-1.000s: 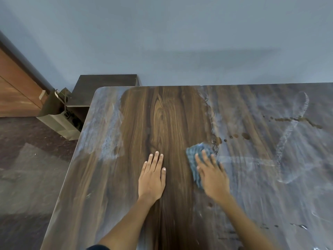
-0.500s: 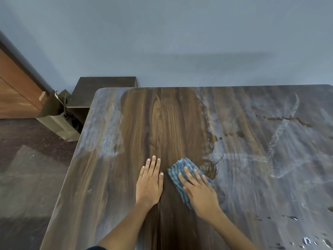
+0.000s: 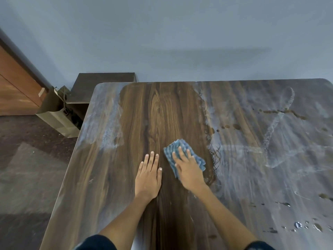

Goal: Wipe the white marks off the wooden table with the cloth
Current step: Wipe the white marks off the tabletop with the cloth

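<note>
Wooden table (image 3: pixel 111 177): dark grain, set against a plain grey-blue wall (image 3: pixel 180 33). White marks (image 3: pixel 252 159): hazy film over the right half; a smaller patch at the far left; clean strip down the middle. Cloth (image 3: pixel 173 150): blue, ribbed, crumpled, lying on the clean strip just left of the film's edge, beneath the right hand (image 3: pixel 189 170). Right hand: fingers spread flat, pressing the cloth down, cloth showing beyond the fingertips. Left hand (image 3: pixel 148 175): open, palm flat on bare wood, just beside the cloth, not touching it.
</note>
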Demonstrator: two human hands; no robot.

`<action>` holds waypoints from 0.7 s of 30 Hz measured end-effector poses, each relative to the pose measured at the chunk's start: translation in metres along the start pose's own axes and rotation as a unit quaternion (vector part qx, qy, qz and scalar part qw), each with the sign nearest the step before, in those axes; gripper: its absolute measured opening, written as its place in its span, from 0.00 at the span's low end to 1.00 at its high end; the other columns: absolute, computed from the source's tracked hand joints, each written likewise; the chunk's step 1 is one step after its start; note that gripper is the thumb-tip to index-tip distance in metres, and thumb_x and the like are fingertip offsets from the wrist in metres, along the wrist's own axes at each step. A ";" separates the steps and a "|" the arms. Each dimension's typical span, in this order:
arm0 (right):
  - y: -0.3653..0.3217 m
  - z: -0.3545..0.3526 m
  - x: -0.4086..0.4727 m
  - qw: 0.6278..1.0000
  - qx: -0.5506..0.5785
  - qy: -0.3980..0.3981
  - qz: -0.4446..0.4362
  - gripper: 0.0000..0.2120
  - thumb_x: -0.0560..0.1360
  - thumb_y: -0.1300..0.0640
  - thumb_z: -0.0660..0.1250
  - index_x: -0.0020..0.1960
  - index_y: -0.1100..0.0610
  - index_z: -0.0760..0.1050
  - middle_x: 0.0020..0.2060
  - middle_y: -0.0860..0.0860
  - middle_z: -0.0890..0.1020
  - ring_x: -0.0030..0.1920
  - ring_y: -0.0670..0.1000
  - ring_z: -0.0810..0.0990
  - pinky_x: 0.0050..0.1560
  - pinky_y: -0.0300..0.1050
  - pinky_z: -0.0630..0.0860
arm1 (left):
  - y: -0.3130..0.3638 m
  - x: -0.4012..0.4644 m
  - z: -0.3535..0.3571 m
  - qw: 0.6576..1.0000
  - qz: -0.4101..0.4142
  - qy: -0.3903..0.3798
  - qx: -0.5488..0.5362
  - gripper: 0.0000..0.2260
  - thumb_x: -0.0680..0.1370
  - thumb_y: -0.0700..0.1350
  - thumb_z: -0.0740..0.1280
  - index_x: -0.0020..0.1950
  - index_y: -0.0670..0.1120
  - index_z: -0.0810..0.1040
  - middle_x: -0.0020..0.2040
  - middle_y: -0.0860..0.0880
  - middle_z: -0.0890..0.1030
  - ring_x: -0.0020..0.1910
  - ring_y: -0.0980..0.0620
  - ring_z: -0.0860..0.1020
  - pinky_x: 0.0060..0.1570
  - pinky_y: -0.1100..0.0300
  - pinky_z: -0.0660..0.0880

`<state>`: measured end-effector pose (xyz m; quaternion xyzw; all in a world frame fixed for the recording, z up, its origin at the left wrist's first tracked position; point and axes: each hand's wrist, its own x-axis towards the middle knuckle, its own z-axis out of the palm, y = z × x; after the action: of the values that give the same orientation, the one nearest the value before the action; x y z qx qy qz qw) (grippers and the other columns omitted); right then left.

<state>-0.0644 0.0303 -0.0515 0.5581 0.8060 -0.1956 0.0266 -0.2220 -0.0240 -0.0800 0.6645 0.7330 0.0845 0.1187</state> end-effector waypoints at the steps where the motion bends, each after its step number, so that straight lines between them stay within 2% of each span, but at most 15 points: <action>1: -0.001 0.006 -0.014 1.000 -0.008 -0.010 -0.018 0.23 0.83 0.54 0.47 0.77 0.49 0.48 0.77 0.49 0.44 0.77 0.56 0.41 0.75 0.52 0.46 | 0.000 -0.001 0.000 1.000 0.002 -0.002 -0.002 0.23 0.82 0.52 0.44 0.76 0.49 0.44 0.76 0.53 0.43 0.73 0.56 0.37 0.72 0.60 0.39; 3: 0.006 0.016 -0.041 0.999 -0.020 -0.021 -0.035 0.23 0.83 0.53 0.47 0.77 0.46 0.47 0.77 0.45 0.43 0.77 0.52 0.40 0.75 0.49 0.45 | -0.001 -0.003 -0.001 1.000 0.003 -0.004 -0.004 0.23 0.82 0.52 0.44 0.76 0.49 0.44 0.76 0.53 0.43 0.73 0.56 0.38 0.72 0.60 0.39; 5: 0.023 0.017 -0.059 1.000 -0.014 -0.015 -0.011 0.23 0.83 0.51 0.46 0.76 0.44 0.45 0.75 0.42 0.41 0.76 0.49 0.38 0.75 0.47 0.41 | 0.000 -0.006 -0.002 1.000 0.004 -0.006 -0.005 0.23 0.82 0.52 0.44 0.75 0.50 0.42 0.76 0.53 0.42 0.73 0.56 0.37 0.72 0.60 0.39; 7: 0.040 0.010 -0.063 0.999 -0.020 -0.002 0.028 0.23 0.83 0.51 0.44 0.75 0.44 0.41 0.75 0.42 0.40 0.75 0.50 0.37 0.74 0.48 0.37 | 0.000 -0.009 -0.003 1.000 0.003 -0.009 -0.007 0.23 0.82 0.52 0.43 0.74 0.50 0.40 0.75 0.53 0.40 0.73 0.56 0.36 0.72 0.60 0.38; 12: 0.047 -0.021 -0.013 0.991 -0.021 0.023 0.131 0.23 0.83 0.54 0.45 0.77 0.49 0.48 0.78 0.50 0.47 0.77 0.56 0.46 0.76 0.53 0.48 | -0.002 -0.020 -0.003 1.000 -0.002 -0.015 -0.016 0.22 0.82 0.52 0.42 0.73 0.52 0.37 0.74 0.54 0.37 0.73 0.56 0.35 0.72 0.60 0.36; 15: 0.026 -0.029 0.022 0.987 0.003 0.019 0.161 0.23 0.83 0.56 0.46 0.77 0.50 0.48 0.78 0.51 0.46 0.77 0.60 0.46 0.75 0.57 0.48 | -0.001 -0.025 -0.002 1.000 -0.003 -0.016 -0.014 0.22 0.82 0.52 0.42 0.73 0.52 0.36 0.74 0.54 0.37 0.73 0.56 0.34 0.71 0.60 0.35; 18: 0.001 -0.023 0.032 0.991 0.014 0.017 0.129 0.24 0.83 0.57 0.47 0.77 0.49 0.48 0.78 0.51 0.45 0.77 0.59 0.44 0.76 0.57 0.46 | 0.000 -0.027 -0.002 1.000 -0.002 -0.016 -0.013 0.22 0.82 0.52 0.42 0.73 0.52 0.37 0.74 0.55 0.37 0.72 0.56 0.34 0.71 0.60 0.36; 21: -0.014 -0.005 0.008 0.999 0.008 0.013 0.030 0.23 0.83 0.56 0.49 0.77 0.49 0.50 0.77 0.50 0.46 0.77 0.57 0.44 0.75 0.54 0.45 | -0.001 -0.030 -0.003 1.000 0.000 -0.020 -0.011 0.22 0.82 0.52 0.42 0.73 0.52 0.36 0.74 0.55 0.36 0.72 0.56 0.33 0.71 0.60 0.36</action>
<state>-0.0788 0.0352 -0.0448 0.5843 0.7878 -0.1940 0.0179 -0.2214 -0.0535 -0.0756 0.6645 0.7296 0.0798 0.1405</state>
